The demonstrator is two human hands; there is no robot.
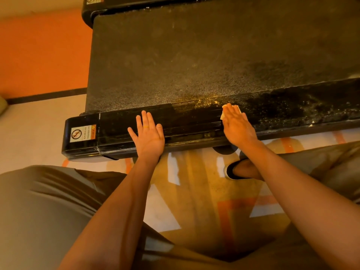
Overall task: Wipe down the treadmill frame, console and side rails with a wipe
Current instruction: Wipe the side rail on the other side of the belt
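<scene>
One wide-angle camera, worn on the head, is looking forward and steeply down from close above the person's grey-trousered knees [39,201]. It is facing across the glossy black plastic treadmill side rail [185,121] toward the dusty black textured running belt [194,55], catching orange flooring [39,55] at the left edge. The lens is bowing the rail's straight edge.

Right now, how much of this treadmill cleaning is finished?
Partway, I'd judge. The near side rail looks glossy from its end cap to the wipe. The right hand presses the wipe there; the left hand rests flat on the rail. Rightward the rail is dust-speckled; the console is out of view.
</scene>
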